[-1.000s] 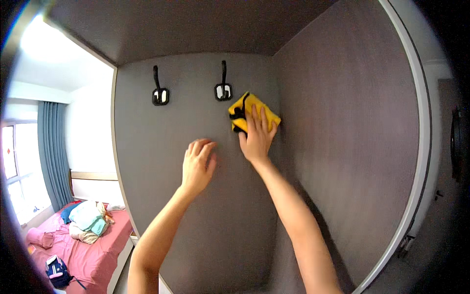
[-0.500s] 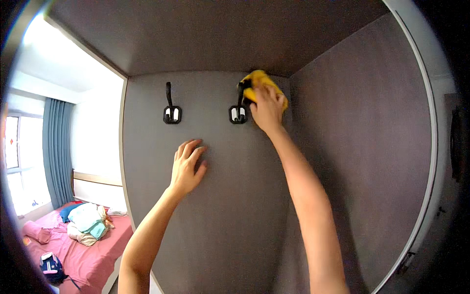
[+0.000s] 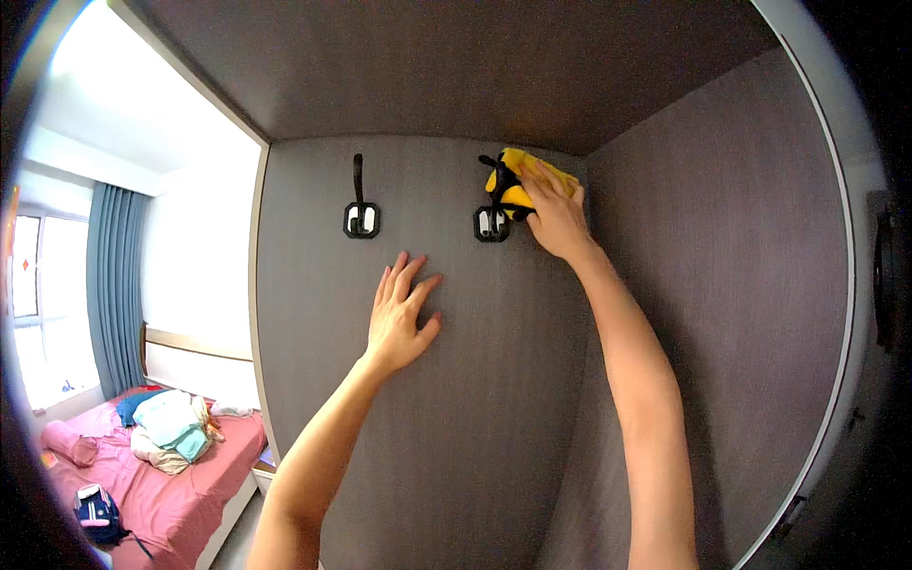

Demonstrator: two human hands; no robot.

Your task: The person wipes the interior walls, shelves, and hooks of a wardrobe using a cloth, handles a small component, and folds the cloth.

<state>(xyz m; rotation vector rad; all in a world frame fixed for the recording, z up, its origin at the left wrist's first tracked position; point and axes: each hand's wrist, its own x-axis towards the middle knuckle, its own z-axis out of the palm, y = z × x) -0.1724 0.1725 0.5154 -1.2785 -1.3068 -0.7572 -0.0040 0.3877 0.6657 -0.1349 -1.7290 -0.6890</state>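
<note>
My right hand (image 3: 556, 217) presses a yellow cloth (image 3: 520, 178) against the grey back panel (image 3: 456, 418), high up near the corner with the right side panel. The cloth covers part of the right black wall hook (image 3: 491, 221). My left hand (image 3: 401, 318) lies flat on the same panel with its fingers spread, holding nothing, below and between the two hooks. The left black hook (image 3: 360, 210) is bare.
A dark grey top panel (image 3: 456, 66) and a right side panel (image 3: 731, 313) close in the space. To the left, a room shows a bed with a pink sheet (image 3: 161, 475), folded clothes (image 3: 171, 427), a small bag (image 3: 95, 508) and blue curtains (image 3: 114, 294).
My right hand has slid the yellow cloth up the panel from below the right hook to the top corner. My left hand stays flat on the panel.
</note>
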